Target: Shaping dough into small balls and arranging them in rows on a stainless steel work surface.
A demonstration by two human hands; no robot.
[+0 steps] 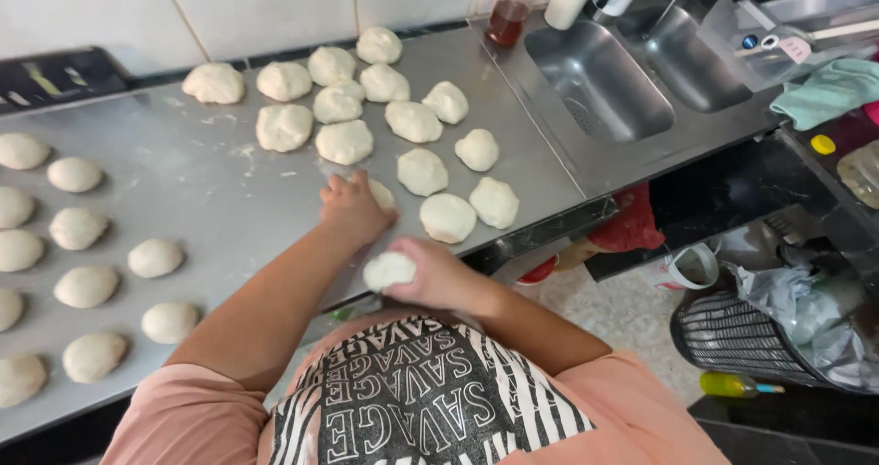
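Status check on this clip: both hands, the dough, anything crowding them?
Left hand pressing a dough piece on the steel counter. Right hand shut on a dough ball at the counter edge. Rough dough pieces close by, none blocking.

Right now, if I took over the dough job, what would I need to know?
Left hand: pressed down on a dough piece on the steel counter.
Right hand: holding a round dough ball near the counter's front edge.
Done: smooth round balls sit in rows on the counter's left side.
Left: the rougher, lumpier pieces clustered in the middle look not yet rolled.
Nearby: double sink to the right, bottle of reddish liquid behind it.
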